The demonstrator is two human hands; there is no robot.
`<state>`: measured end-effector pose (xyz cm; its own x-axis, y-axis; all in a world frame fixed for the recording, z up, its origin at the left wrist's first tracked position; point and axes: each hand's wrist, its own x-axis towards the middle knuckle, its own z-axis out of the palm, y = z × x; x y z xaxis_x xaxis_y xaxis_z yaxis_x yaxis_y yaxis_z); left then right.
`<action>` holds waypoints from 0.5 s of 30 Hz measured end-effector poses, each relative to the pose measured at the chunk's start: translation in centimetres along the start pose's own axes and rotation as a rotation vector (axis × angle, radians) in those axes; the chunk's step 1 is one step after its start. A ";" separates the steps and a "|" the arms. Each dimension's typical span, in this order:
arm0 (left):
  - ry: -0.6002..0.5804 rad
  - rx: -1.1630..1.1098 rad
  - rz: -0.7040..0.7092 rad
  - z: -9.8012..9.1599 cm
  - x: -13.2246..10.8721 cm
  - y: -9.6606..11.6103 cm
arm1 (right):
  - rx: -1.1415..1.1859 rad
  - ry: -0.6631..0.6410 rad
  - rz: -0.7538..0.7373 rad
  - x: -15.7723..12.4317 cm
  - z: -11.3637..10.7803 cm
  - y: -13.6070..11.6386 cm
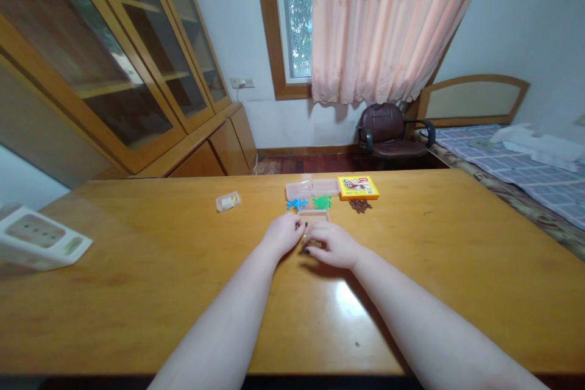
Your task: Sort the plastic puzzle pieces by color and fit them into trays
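Left hand (284, 235) and right hand (333, 245) meet fingertip to fingertip, curled narrow over something too small to tell, just near of a clear tray (313, 215), while blue pieces (297, 203), green pieces (322, 201) and brown pieces (360, 205) lie farther off in separate loose heaps, apparently untouched.

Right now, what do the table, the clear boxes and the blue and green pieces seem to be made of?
Table: wood or wood veneer under glossy varnish; grain shows and light glares off it. Clear boxes: thin transparent plastic; the surface beneath shows through. Blue pieces and green pieces: probably moulded plastic, given the saturated colour, though too small to be sure.
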<state>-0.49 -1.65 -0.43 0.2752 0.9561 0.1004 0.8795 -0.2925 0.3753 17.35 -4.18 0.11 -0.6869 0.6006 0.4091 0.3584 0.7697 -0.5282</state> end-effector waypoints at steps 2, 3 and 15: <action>0.053 -0.039 -0.036 0.1 0.2 -0.1 | 0.037 -0.074 -0.089 0.3 0.8 -0.7; 0.086 -0.056 -0.048 0.2 0.2 -0.2 | 0.029 -0.111 -0.109 0.4 1.3 -0.9; 0.058 -0.067 -0.046 0.4 0.6 0.1 | -0.113 -0.129 -0.101 -0.1 1.7 1.4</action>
<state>-0.05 -1.07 -0.73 0.2105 0.9684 0.1340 0.8624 -0.2485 0.4410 16.86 -3.46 -1.92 -0.7957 0.4919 0.3533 0.3471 0.8484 -0.3997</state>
